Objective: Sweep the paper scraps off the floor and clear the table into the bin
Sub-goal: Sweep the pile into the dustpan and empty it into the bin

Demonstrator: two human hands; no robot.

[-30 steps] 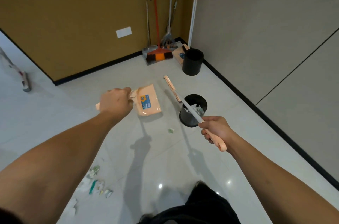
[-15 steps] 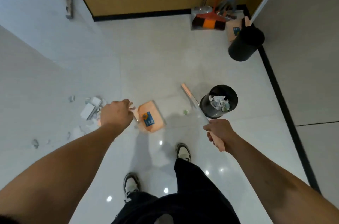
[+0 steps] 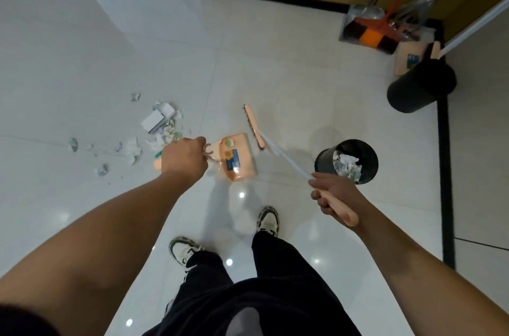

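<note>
White paper scraps [image 3: 154,132] lay scattered on the floor [image 3: 275,74] at your left, approx. a dozen bits plus a couple of flat cards, none of them swept up yet. Just right of that pile, your left hand [image 3: 183,158] was clenched round the dustpan handle, w/ the peach dustpan [image 3: 237,156] held low over the tiles; can't tell if it touched down. One small greenish bit sat in the pan near its back edge, so the pan was nearly empty.

Next across, the broom head [image 3: 254,126] stood just beyond the pan's right corner, bristles toward the floor, its pale shaft running back to your right hand [image 3: 333,195], which gripped the peach broom handle [image 3: 341,210] in a closed fist. Right of that, the black bin [image 3: 348,160] stood upright near your right hand and already held crumpled paper, so at least part of the sweeping looked done.

Judging by this: floor job maybe halfway, main pile at left not yet collected. No counter was in view, so can't say whether that part had been cleared. Far right, a second black bin [image 3: 421,85] and spare brooms [image 3: 369,35] stood in the corner, well apart from the work.
</note>
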